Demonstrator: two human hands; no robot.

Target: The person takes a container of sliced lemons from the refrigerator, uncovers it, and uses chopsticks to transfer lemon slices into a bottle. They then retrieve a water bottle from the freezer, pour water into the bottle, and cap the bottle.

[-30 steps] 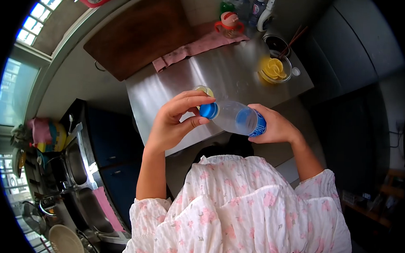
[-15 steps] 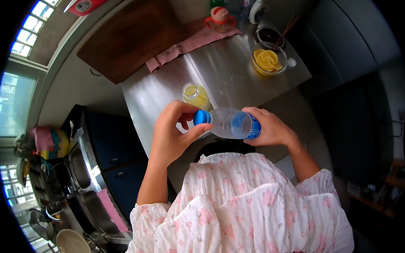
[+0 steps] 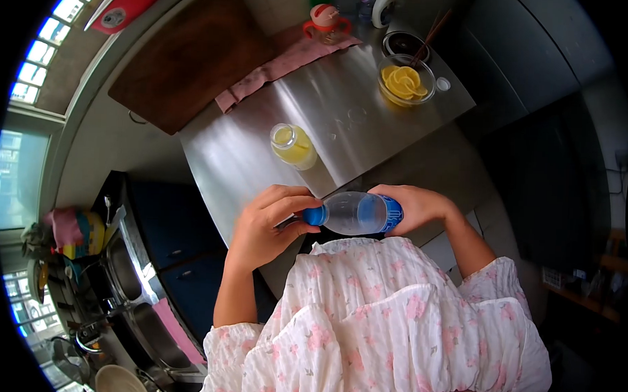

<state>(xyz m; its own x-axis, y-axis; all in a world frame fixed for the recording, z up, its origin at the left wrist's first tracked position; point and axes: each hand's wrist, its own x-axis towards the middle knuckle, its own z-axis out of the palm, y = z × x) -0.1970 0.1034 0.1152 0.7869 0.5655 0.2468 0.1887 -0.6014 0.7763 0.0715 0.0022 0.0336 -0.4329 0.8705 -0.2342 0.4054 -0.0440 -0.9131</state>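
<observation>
A clear plastic bottle (image 3: 345, 212) with a blue label lies sideways between my hands, close to my body and in front of the table edge. My right hand (image 3: 418, 210) is wrapped round its labelled base end. At the other end, the fingers of my left hand (image 3: 272, 219) grip the blue bottle cap (image 3: 315, 215), which sits at the neck. Whether the cap is screwed tight cannot be made out. Just beyond my left hand, an open glass bottle (image 3: 294, 147) of pale yellow liquid stands on the steel table.
On the steel table (image 3: 261, 118) are a glass bowl of lemon slices (image 3: 405, 82), a small white cap (image 3: 443, 84) and a sippy cup (image 3: 326, 23). A pink cloth (image 3: 263, 75) runs along a brown board (image 3: 194, 60). The sink (image 3: 158, 332) is at lower left.
The plastic bottle and both hands have come slightly lower, towards my body. My left fingers have shifted round the blue cap. The table and its things appear higher and further left as the view tilts.
</observation>
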